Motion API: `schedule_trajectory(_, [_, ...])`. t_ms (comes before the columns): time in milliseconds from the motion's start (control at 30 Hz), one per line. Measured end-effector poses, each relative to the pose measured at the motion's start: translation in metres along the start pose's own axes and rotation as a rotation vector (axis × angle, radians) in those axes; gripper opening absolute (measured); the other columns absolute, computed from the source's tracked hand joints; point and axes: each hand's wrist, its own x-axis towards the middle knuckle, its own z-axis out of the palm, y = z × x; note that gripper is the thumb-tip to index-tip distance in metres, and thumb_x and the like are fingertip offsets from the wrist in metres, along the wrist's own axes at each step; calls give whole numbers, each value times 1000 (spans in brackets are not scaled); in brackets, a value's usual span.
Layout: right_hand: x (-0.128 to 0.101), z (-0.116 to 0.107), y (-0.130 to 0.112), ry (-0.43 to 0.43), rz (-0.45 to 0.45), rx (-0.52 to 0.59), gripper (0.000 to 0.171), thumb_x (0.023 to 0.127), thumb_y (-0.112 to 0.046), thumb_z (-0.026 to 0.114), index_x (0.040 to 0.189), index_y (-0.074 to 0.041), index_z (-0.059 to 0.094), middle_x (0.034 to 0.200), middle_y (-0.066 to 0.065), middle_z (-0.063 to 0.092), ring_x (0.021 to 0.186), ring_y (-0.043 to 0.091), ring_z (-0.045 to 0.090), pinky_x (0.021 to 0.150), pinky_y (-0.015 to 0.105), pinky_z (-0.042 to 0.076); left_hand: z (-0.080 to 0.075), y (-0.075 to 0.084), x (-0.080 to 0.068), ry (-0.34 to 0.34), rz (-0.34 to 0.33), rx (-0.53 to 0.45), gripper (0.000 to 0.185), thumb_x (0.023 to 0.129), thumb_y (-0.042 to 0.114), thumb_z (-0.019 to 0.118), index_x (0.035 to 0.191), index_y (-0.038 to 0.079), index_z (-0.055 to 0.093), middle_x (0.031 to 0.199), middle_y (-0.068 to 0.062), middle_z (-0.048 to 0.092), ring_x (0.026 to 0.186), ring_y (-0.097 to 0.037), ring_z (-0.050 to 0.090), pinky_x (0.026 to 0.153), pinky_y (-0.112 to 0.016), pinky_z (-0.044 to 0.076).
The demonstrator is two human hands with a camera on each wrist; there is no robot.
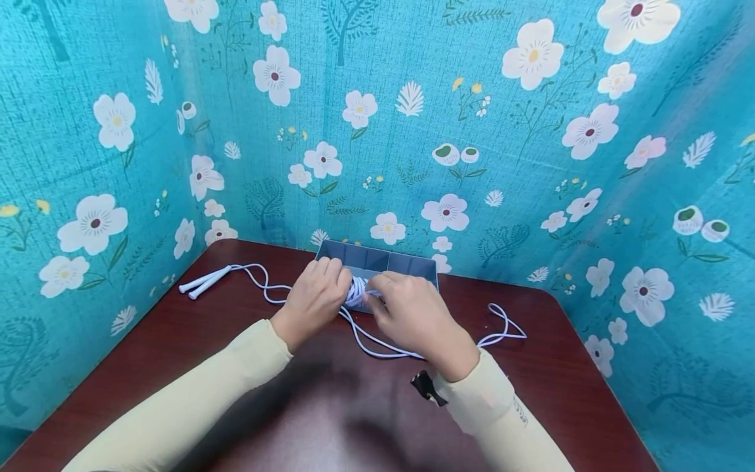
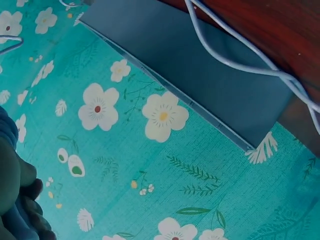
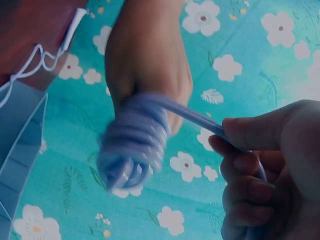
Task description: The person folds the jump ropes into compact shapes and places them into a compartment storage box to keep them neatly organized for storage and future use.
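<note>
A pale lilac jump rope is partly wound into a thick bundle (image 3: 132,142). My left hand (image 1: 315,292) grips one end of that bundle, its fingers curled round it. In the right wrist view, my right hand (image 3: 270,170) pinches a doubled strand (image 3: 195,119) between thumb and fingers, and the strand runs taut to the bundle. Loose rope (image 1: 377,354) hangs below the hands and trails over the table on both sides. Two white handles (image 1: 204,282) of the rope lie side by side at the table's left.
Behind the hands, a grey-blue open box with compartments (image 1: 407,262) stands at the back of the dark red-brown table (image 1: 531,393). A loop of rope (image 1: 501,328) lies to the right. Blue flowered cloth (image 1: 377,131) hangs round the table's back and sides.
</note>
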Motion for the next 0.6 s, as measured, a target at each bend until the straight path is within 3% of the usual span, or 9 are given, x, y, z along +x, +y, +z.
schedule_trajectory(333, [5, -5, 34, -67, -105, 199, 13, 87, -16, 74, 99, -16, 78, 75, -12, 54, 62, 3, 44, 52, 21, 39, -11, 6, -7, 5, 77, -68, 22, 94, 7, 35, 81, 5, 52, 73, -9, 42, 63, -22, 39, 53, -31, 32])
schedule_trajectory(600, [8, 13, 69, -151, -171, 634, 15, 88, -8, 70, 101, -9, 77, 80, -9, 58, 71, 9, 50, 58, 26, 42, -33, 13, -5, 53, 90, -123, 22, 94, 9, 37, 81, 5, 54, 73, -8, 43, 63, -22, 39, 55, -32, 33])
